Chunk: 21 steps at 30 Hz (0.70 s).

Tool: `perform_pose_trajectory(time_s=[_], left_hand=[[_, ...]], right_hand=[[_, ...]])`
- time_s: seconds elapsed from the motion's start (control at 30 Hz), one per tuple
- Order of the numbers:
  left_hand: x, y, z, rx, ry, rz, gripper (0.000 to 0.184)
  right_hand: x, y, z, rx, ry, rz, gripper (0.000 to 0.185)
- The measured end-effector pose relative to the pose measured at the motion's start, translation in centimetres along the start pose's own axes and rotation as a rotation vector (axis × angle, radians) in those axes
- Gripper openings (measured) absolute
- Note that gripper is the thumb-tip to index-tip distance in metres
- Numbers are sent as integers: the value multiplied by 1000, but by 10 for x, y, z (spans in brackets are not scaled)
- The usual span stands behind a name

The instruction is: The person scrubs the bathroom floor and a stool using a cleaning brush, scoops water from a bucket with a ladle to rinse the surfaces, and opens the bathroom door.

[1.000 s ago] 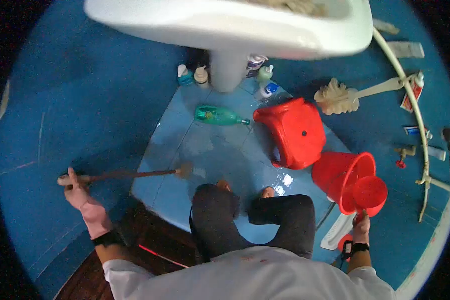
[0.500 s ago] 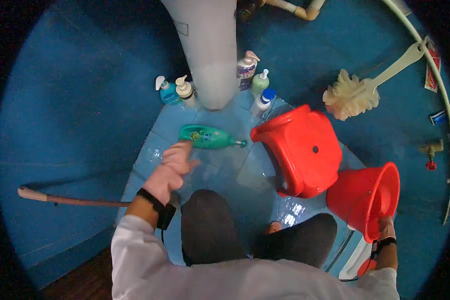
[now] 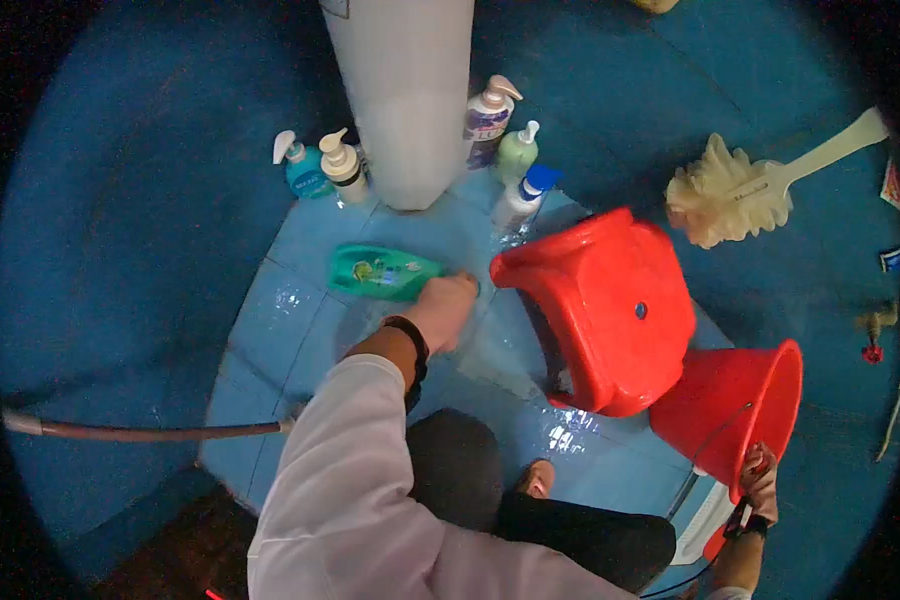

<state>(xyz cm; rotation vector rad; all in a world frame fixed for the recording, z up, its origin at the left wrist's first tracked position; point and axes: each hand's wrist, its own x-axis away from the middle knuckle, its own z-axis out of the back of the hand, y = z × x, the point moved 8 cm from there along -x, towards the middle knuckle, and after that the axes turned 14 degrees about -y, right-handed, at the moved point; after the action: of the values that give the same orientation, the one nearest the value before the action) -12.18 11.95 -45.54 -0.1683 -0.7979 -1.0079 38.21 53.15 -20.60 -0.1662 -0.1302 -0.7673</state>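
A green bottle (image 3: 378, 273) with a printed label lies on its side on the wet blue tiles. My left hand (image 3: 445, 308) is closed around its neck, which the fingers mostly hide. At the lower right, a red bucket (image 3: 715, 395) leans over with its mouth facing right. The fingers of my right hand (image 3: 760, 483) are curled over the bucket's lower rim. Between the two hands, a red plastic stool (image 3: 625, 310) lies tipped, touching or nearly touching the bucket.
Pump bottles, including a teal one (image 3: 307, 172) and a pale green one (image 3: 517, 152), stand around a white pedestal (image 3: 410, 110). A long-handled bath sponge (image 3: 725, 190) hangs at the right wall near a red-handled tap (image 3: 873, 350). A brown stick (image 3: 150, 432) lies left.
My left hand has moved right from the base end of the green bottle to its neck and closed there. My right hand stays at the bucket rim. The view has shifted slightly.
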Motion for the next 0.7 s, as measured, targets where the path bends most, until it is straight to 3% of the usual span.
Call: perform_pose_trajectory(time_s=[0.1,0.17,0.27,0.33,0.4,0.43,0.5,0.53,0.57,0.63,0.7], left_hand=[[5,5,10,-16,-45,72,83],[1,0,6,20,-122,108,83],[-4,-11,-6,98,9,27,85],[50,-19,46,126,205,88,64],[76,-71,63,343,483,309,24],[104,-93,78,429,625,389,22],[144,-159,74,694,978,482,21],[151,-194,71,805,1174,313,19],[163,-222,71,910,1363,129,18],[175,-261,68,1387,1264,158,17],[180,-282,77,1430,1331,127,16]], right_hand=[[19,13,2,-45,156,48,21],[33,26,2,-320,202,36,22],[45,-19,18,-628,191,-9,24],[48,-31,32,-717,123,-77,26],[55,-37,44,-668,62,-91,29],[62,-41,51,-594,90,-59,30],[74,-8,54,-738,110,-110,29],[91,-23,62,-663,288,-64,29],[95,-39,70,-711,283,-71,31],[103,-71,87,-808,275,-88,36],[110,-121,104,-952,344,-103,40]])
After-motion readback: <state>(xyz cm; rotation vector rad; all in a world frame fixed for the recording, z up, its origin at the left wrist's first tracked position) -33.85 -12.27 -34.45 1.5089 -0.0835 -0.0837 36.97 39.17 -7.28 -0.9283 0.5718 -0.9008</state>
